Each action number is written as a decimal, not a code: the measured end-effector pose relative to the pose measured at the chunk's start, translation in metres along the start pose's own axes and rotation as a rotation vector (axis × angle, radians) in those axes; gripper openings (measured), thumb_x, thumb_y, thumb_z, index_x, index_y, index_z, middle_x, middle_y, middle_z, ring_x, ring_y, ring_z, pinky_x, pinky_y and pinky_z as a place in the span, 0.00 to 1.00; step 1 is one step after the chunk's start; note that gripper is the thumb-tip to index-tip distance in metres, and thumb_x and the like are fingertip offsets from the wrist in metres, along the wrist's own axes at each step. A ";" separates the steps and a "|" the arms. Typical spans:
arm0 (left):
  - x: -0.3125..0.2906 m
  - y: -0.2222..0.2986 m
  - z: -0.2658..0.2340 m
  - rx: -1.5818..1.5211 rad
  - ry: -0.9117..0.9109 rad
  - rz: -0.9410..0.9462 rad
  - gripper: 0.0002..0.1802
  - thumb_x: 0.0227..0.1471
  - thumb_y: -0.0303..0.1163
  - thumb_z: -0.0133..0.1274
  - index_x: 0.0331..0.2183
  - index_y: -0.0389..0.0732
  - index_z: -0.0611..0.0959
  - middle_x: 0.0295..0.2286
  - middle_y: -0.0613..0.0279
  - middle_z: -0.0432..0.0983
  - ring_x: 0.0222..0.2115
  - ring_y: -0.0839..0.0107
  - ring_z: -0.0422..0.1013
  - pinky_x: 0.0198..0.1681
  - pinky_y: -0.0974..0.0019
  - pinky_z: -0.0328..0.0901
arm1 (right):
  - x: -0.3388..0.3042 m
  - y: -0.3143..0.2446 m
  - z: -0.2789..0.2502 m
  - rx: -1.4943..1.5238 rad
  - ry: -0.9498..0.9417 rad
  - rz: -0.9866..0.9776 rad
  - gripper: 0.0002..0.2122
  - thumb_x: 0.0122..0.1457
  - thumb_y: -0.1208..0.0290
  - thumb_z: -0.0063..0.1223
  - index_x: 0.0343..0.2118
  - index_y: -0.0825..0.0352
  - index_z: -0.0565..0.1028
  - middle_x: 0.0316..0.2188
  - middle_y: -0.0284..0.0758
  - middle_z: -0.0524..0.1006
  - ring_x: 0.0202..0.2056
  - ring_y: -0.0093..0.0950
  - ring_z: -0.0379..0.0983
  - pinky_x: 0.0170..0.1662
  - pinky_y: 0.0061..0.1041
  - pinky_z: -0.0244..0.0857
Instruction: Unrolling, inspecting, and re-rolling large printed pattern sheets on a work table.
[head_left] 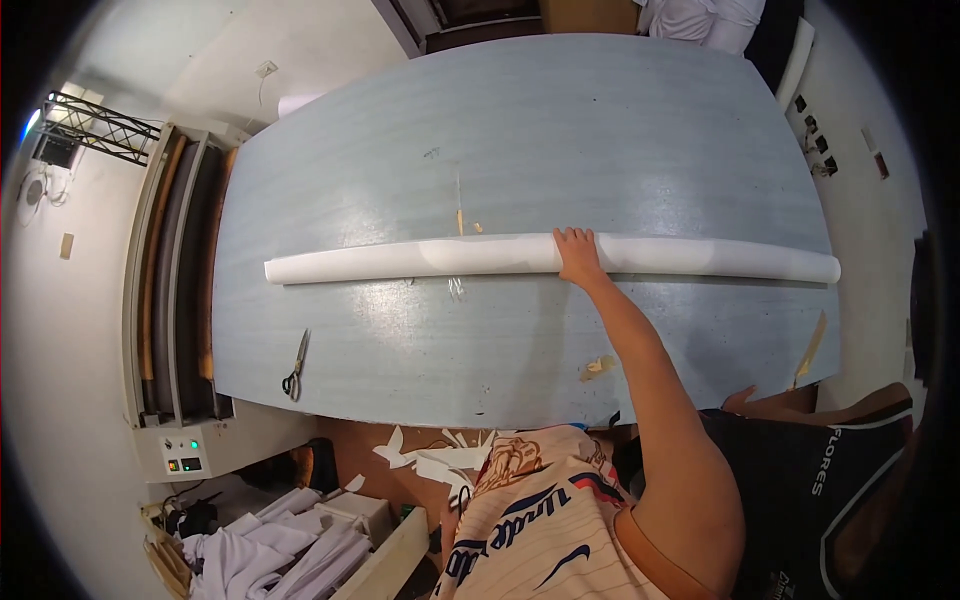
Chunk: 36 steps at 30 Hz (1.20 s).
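Observation:
A long white roll, paper or similar sheet, lies across the grey-blue table from left to right. My right hand grips it just right of its middle, fingers bent over its far side. Low beside my shirt, my left hand is only partly in sight, its fingers mostly hidden. A dark loop, perhaps a scissors handle, shows by that hand; I cannot tell whether the hand holds it. Toward the table's near left lies a pair of scissors with black handles, apart from both hands.
A roller machine stands along the left table edge. White scraps litter the floor below, near a heap of white cloth or paper. To my right, a person in a black sleeveless top has a hand at the table edge.

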<state>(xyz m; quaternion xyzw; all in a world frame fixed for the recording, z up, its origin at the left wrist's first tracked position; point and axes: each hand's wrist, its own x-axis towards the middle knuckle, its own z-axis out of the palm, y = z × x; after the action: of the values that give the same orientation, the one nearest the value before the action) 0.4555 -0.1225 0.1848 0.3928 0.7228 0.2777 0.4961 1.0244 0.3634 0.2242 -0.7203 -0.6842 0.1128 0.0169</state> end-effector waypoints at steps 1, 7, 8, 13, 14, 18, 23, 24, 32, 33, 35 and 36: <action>0.007 0.006 -0.006 -0.037 -0.019 -0.335 0.26 0.57 0.33 0.65 0.55 0.36 0.79 0.37 0.59 0.82 0.35 0.73 0.77 0.37 0.68 0.71 | -0.001 0.003 0.002 0.004 -0.009 0.004 0.39 0.41 0.70 0.71 0.61 0.61 0.67 0.54 0.42 0.71 0.60 0.40 0.66 0.69 0.51 0.48; 0.045 0.100 -0.007 -0.015 0.094 -0.293 0.27 0.57 0.32 0.65 0.55 0.33 0.77 0.35 0.58 0.82 0.35 0.73 0.76 0.39 0.69 0.71 | -0.006 0.006 0.009 0.030 0.162 -0.003 0.38 0.39 0.70 0.70 0.59 0.61 0.68 0.51 0.39 0.72 0.58 0.39 0.66 0.66 0.48 0.51; 0.052 0.105 -0.005 -0.032 0.060 -0.295 0.28 0.58 0.34 0.65 0.56 0.33 0.76 0.37 0.57 0.82 0.35 0.73 0.76 0.39 0.68 0.72 | -0.005 0.008 0.013 0.039 0.189 0.000 0.41 0.36 0.70 0.73 0.59 0.61 0.68 0.52 0.39 0.71 0.59 0.39 0.65 0.67 0.49 0.50; 0.068 0.103 0.006 -0.010 -0.020 -0.312 0.30 0.59 0.35 0.65 0.58 0.32 0.75 0.40 0.52 0.83 0.38 0.72 0.76 0.41 0.68 0.72 | -0.005 0.003 0.018 0.038 0.272 0.003 0.45 0.32 0.70 0.75 0.60 0.61 0.68 0.53 0.39 0.70 0.61 0.39 0.64 0.69 0.48 0.49; 0.068 0.105 0.010 -0.010 -0.050 -0.335 0.31 0.59 0.35 0.65 0.58 0.32 0.74 0.41 0.51 0.83 0.39 0.71 0.76 0.42 0.68 0.71 | -0.008 0.003 0.019 0.036 0.273 0.007 0.45 0.32 0.69 0.76 0.60 0.61 0.68 0.54 0.39 0.70 0.61 0.39 0.63 0.69 0.48 0.49; 0.070 0.112 0.015 -0.024 -0.083 -0.353 0.31 0.59 0.36 0.65 0.59 0.33 0.74 0.42 0.50 0.83 0.40 0.71 0.76 0.42 0.69 0.71 | -0.010 0.007 0.006 0.068 0.236 -0.001 0.44 0.34 0.67 0.76 0.61 0.61 0.68 0.54 0.39 0.70 0.62 0.40 0.63 0.69 0.49 0.48; 0.055 0.083 -0.009 -0.153 0.021 -0.343 0.31 0.58 0.36 0.65 0.58 0.34 0.75 0.34 0.60 0.81 0.31 0.79 0.71 0.32 0.74 0.66 | -0.034 -0.021 -0.029 0.201 0.424 0.044 0.41 0.39 0.66 0.76 0.60 0.63 0.70 0.59 0.40 0.68 0.64 0.42 0.60 0.68 0.51 0.51; 0.050 0.075 -0.013 -0.166 0.033 -0.334 0.31 0.58 0.36 0.65 0.58 0.34 0.75 0.34 0.60 0.81 0.31 0.79 0.71 0.32 0.74 0.66 | -0.044 -0.027 -0.031 0.303 0.484 0.068 0.39 0.40 0.65 0.76 0.60 0.64 0.71 0.62 0.41 0.67 0.65 0.42 0.60 0.67 0.50 0.53; 0.006 0.074 -0.007 -0.011 0.091 -0.443 0.33 0.57 0.38 0.66 0.58 0.34 0.75 0.33 0.60 0.82 0.29 0.75 0.74 0.29 0.70 0.65 | -0.068 0.056 0.003 1.378 0.433 0.253 0.11 0.61 0.66 0.64 0.42 0.67 0.85 0.38 0.30 0.85 0.38 0.20 0.79 0.45 0.21 0.70; -0.001 0.074 -0.007 0.016 0.067 -0.446 0.32 0.57 0.37 0.65 0.59 0.34 0.75 0.33 0.59 0.83 0.29 0.74 0.74 0.29 0.69 0.65 | -0.062 0.064 0.001 1.397 0.345 0.274 0.11 0.63 0.66 0.62 0.43 0.67 0.85 0.38 0.30 0.85 0.38 0.19 0.79 0.44 0.21 0.70; -0.009 0.073 -0.003 0.119 0.030 -0.422 0.29 0.59 0.33 0.61 0.59 0.34 0.75 0.31 0.57 0.83 0.27 0.73 0.74 0.29 0.68 0.66 | -0.051 0.062 0.003 1.409 0.250 0.282 0.11 0.65 0.66 0.59 0.44 0.67 0.85 0.38 0.29 0.85 0.38 0.18 0.78 0.43 0.21 0.71; -0.013 0.079 0.001 0.104 0.037 -0.426 0.28 0.59 0.33 0.60 0.59 0.34 0.75 0.30 0.58 0.82 0.27 0.73 0.74 0.29 0.68 0.66 | -0.045 0.053 0.005 1.395 0.196 0.283 0.11 0.63 0.66 0.61 0.43 0.68 0.85 0.36 0.30 0.85 0.37 0.19 0.79 0.44 0.20 0.71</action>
<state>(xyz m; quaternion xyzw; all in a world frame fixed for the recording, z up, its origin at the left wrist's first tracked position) 0.4823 -0.0912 0.2535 0.2512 0.8119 0.1363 0.5091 1.0734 0.3149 0.2158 -0.6304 -0.3481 0.4596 0.5198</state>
